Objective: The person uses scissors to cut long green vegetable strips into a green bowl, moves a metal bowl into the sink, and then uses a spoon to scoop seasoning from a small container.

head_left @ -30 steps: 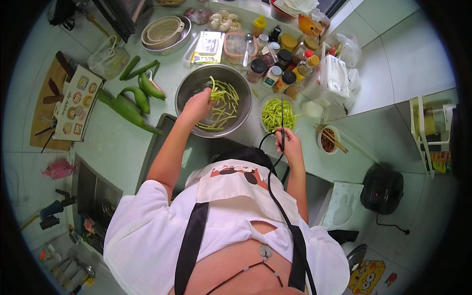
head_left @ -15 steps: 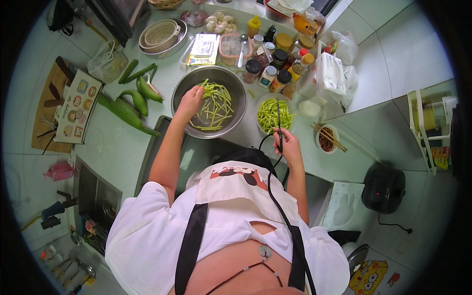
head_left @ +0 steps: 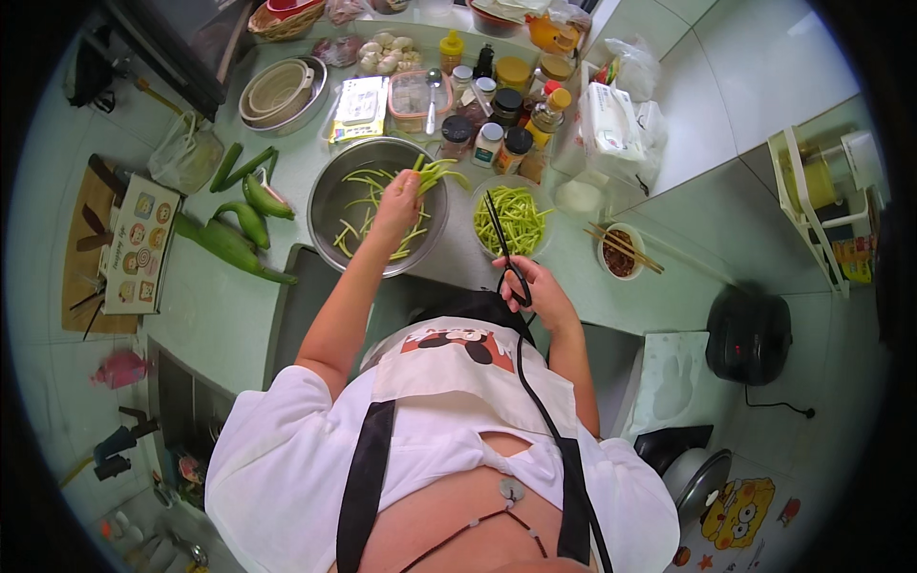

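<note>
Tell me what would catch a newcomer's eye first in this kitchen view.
Most striking, near the middle, is the left hand gripping a bunch of green stems over a metal bowl. Just right of it, the right hand holds black scissors, their blades pointing up across a clear bowl of cut green pieces. Long green vegetables lie on the counter at left.

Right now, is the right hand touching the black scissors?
Touching. The head view shows the right hand gripping the black scissors by their handles.
</note>
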Available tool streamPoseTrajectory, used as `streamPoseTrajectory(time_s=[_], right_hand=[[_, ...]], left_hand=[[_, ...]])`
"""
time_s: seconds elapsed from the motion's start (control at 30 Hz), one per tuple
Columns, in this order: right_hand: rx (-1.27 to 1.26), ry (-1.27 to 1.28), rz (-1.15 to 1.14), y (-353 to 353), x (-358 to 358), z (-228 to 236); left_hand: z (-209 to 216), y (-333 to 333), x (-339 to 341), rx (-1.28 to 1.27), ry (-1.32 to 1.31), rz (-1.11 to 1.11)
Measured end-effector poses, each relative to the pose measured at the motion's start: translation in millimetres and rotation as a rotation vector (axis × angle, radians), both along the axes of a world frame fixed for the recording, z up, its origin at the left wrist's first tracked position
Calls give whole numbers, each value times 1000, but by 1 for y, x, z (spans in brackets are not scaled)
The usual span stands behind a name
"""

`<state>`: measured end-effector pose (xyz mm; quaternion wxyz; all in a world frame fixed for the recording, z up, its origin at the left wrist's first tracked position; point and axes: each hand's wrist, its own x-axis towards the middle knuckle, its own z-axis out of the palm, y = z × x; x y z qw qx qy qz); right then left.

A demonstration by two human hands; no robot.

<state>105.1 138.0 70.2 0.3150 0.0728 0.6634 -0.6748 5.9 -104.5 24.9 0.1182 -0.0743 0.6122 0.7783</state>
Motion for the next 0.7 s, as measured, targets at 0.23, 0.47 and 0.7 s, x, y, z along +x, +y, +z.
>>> streamPoseTrajectory(time_s=[0.23, 0.47, 0.7], right_hand=[[-71, -39, -167, 14, 4, -3], [-88, 7, -333, 25, 9, -10], [-112, -37, -358, 31, 4, -18]], left_hand=[[-17, 82, -2, 89, -1, -166], [-19, 116, 11, 67, -44, -172], [-39, 117, 10, 20, -3, -209]])
